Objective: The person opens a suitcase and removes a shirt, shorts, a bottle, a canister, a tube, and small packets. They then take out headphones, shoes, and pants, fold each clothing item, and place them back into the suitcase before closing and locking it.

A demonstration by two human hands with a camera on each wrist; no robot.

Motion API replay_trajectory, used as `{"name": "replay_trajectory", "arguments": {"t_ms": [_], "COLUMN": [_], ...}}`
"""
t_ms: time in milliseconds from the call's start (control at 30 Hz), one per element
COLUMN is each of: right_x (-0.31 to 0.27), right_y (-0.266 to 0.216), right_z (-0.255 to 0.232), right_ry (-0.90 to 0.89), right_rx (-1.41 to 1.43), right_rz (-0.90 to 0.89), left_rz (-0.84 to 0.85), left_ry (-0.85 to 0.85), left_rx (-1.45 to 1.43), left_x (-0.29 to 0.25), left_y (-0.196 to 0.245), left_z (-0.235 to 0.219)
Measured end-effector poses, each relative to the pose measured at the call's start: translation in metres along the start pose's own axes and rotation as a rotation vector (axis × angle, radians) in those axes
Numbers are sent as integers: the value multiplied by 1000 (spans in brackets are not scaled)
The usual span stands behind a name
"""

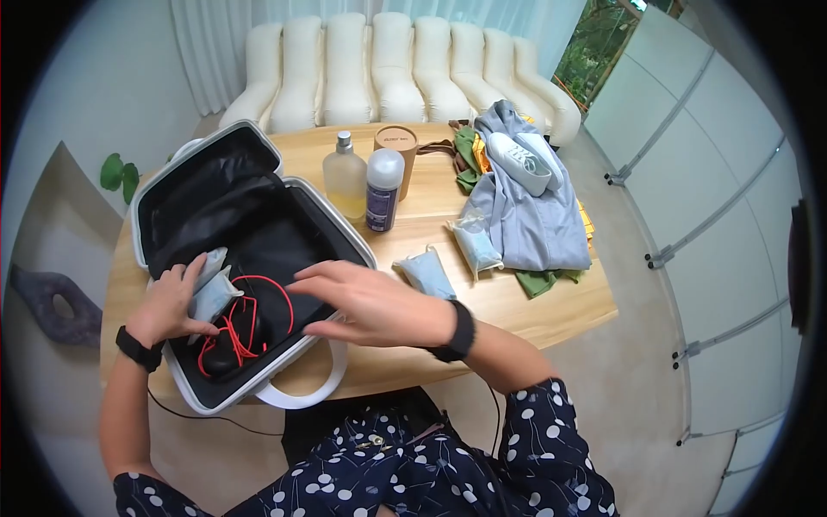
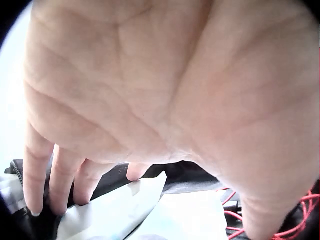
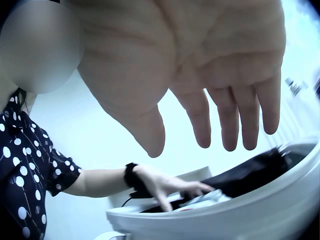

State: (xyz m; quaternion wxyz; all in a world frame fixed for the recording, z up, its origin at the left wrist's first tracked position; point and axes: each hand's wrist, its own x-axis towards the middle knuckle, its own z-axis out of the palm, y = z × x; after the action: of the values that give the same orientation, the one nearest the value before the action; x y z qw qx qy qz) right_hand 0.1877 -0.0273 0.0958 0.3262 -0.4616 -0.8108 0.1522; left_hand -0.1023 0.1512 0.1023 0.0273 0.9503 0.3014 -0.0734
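In the head view, my left hand (image 1: pixel 164 306) was at the left of the frame, fingers spread and lightly bent, resting on two packets (image 1: pixel 214 297) in the case (image 1: pixel 297 215). Red cord (image 1: pixel 289 302) lay beside them, around a black object (image 1: pixel 226 351). My right hand (image 1: pixel 370 303) hovered near the case's right edge, open and holding nothing. Two more packs (image 1: pixel 426 272) lay near the centre, below the bottle (image 1: pixel 345 183) and can (image 1: pixel 383 191); shoes (image 1: pixel 521 165) sat on clothes (image 1: pixel 543 226) at upper right.

In the left wrist view, fingers pointed down around a packet at lower centre; I couldn't tell how firmly they touched.

In the right wrist view, the fingers hung straight and apart above the case.
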Motion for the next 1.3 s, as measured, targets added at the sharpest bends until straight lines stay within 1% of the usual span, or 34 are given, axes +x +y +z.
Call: {"name": "replay_trajectory", "arguments": {"t_ms": [67,100,133,167,200,233,267,300,367,433,500,533,567,600,633,667,700,767,833,867,900,933,967,1033,1067,1100,1167,1200,1233,1300], "right_x": [25,37,50,60,67,75,80,82,89,89,92,96,96,93,94,98,98,100,106,106,105,105,104,101,104,105,108,110,110,112], "right_y": [0,3,6,8,13,14,15,17,8,15,28,34,44,46,47,28,28,30,19,19,21,21,19,15,17,16,5,1,-2,-8], "right_z": [23,32,40,48,61,69,74,78,75,81,89,94,101,105,109,93,94,101,95,98,101,104,105,104,105,102,86,80,73,53], "right_ry": [-96,-99,-250,-400,-402,-504,-606,-610,-703,-686,-562,-683,-699,-637,-662,-687,-690,-676,-733,-753,-731,-705,-715,-546,-505,-509,-388,-336,-285,-242], "right_rx": [36,37,19,1,2,-12,-27,-28,91,115,343,412,424,474,503,569,675,694,756,754,850,947,948,1153,1166,1166,1148,1110,1148,1119], "right_rz": [-4,-6,91,187,183,247,312,310,460,477,431,645,720,748,797,862,893,956,1010,1004,1019,1036,1034,1012,1027,1020,954,926,879,752], "left_rz": [-21,-72,-123,-127,-133,-138,-151,-154,-129,-141,-84,-16,-9,-20,-48,-88,-107,-99,-25,-16,-4,17,8,-14,-25,-32,20,7,67,88], "left_ry": [15,32,50,50,66,82,29,29,87,108,168,195,167,155,143,68,57,18,8,-59,-127,-123,-125,-115,-53,-51,111,155,235,356], "left_rx": [-16,-65,-112,-112,-82,-52,-11,-14,59,45,38,10,-80,-137,-180,-214,-210,-193,-196,-224,-252,-251,-255,-209,-227,-224,-346,-375,-435,-491], "left_x": [1,4,7,9,12,15,19,21,25,29,27,27,28,26,25,27,28,29,32,33,33,31,32,35,33,33,34,34,35,32], "left_y": [-4,-4,-4,-5,-7,-9,-8,-11,-16,-20,-19,-21,-20,-18,-16,-14,-13,-16,-21,-22,-22,-18,-18,-19,-16,-20,-29,-30,-33,-24], "left_z": [5,6,7,10,13,13,11,11,19,25,27,28,27,28,29,22,18,15,18,17,16,12,13,14,10,10,7,3,1,-18]}}
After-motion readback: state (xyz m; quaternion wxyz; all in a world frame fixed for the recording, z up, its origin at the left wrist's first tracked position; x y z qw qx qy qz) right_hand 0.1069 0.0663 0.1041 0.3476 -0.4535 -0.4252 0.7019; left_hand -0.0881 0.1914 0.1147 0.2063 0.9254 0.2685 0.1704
